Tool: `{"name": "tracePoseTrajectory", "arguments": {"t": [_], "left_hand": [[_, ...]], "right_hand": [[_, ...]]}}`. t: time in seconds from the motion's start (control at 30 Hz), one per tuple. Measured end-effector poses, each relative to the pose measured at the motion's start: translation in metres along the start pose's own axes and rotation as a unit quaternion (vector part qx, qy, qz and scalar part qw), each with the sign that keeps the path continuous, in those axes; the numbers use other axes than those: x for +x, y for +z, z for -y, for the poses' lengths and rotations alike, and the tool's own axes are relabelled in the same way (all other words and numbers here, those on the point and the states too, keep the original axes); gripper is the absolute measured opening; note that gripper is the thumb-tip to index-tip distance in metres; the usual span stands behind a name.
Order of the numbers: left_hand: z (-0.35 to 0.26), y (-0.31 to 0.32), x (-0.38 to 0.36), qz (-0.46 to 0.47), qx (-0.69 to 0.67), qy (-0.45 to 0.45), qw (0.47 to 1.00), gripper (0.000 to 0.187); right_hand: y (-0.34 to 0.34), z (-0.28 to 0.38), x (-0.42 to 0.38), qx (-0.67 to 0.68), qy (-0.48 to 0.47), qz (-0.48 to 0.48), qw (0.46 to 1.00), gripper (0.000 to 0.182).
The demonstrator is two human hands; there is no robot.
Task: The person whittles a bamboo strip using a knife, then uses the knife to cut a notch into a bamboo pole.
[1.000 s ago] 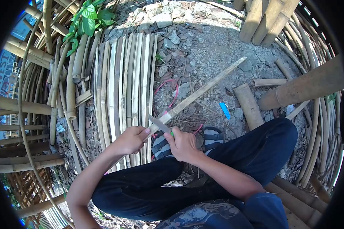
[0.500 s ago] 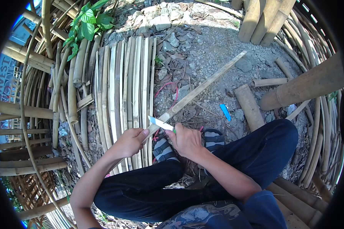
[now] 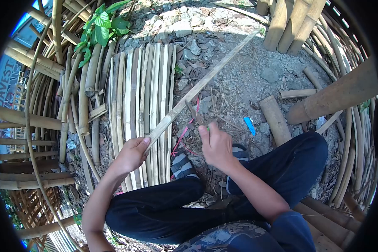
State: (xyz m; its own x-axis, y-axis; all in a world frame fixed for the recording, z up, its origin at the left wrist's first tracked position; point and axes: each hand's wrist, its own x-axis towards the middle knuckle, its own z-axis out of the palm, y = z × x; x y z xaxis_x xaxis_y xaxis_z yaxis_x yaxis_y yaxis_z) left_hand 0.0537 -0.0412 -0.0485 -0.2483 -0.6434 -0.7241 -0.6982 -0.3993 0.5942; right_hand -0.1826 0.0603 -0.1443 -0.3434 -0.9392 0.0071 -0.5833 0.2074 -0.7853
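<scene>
My left hand (image 3: pixel 132 154) is closed around the near end of a long bamboo strip (image 3: pixel 203 82), thumb on top. The strip slants away from me to the upper right, crossing over a row of split bamboo slats (image 3: pixel 132 92) on the ground. A knife (image 3: pixel 193 112) is gripped in my right hand (image 3: pixel 216 145), its blade pointing up and left, the tip close to the strip's right edge. A bit of green handle shows at my fingers; the rest of the handle is hidden in my fist.
On the gravelly ground lie a bright blue object (image 3: pixel 249 125), a pink cord (image 3: pixel 181 138) and a short bamboo piece (image 3: pixel 275 119). A thick bamboo post (image 3: pixel 336 94) stands at right. Bamboo poles (image 3: pixel 33 63) and a leafy plant (image 3: pixel 103 29) are on the left.
The strip has shifted up and swung steeper, my left hand moving slightly left and down with it. My right hand has moved right, turning the knife blade upward and away from the strip.
</scene>
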Motion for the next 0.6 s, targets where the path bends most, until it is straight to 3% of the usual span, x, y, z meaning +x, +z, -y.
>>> {"name": "tracePoseTrajectory", "arguments": {"t": [0.1, 0.17, 0.23, 0.4, 0.6], "left_hand": [[-0.003, 0.009, -0.006, 0.003, 0.001, -0.019, 1.0, 0.042], [-0.002, 0.013, -0.008, -0.013, 0.048, 0.042, 0.998, 0.045], [0.003, 0.013, -0.006, -0.022, 0.062, 0.054, 0.996, 0.047], [0.001, 0.012, -0.01, -0.034, 0.088, 0.079, 0.992, 0.052], [-0.011, 0.018, -0.016, -0.047, 0.143, 0.118, 0.981, 0.052]], "right_hand": [[0.017, 0.017, -0.014, -0.008, -0.117, 0.008, 0.993, 0.044], [0.018, 0.018, -0.017, -0.015, -0.123, 0.01, 0.992, 0.043], [0.017, 0.018, -0.016, -0.018, -0.132, 0.012, 0.991, 0.042], [0.007, -0.005, 0.0, -0.123, -0.242, -0.092, 0.958, 0.041], [-0.007, -0.011, 0.009, -0.162, -0.265, -0.133, 0.941, 0.045]]}}
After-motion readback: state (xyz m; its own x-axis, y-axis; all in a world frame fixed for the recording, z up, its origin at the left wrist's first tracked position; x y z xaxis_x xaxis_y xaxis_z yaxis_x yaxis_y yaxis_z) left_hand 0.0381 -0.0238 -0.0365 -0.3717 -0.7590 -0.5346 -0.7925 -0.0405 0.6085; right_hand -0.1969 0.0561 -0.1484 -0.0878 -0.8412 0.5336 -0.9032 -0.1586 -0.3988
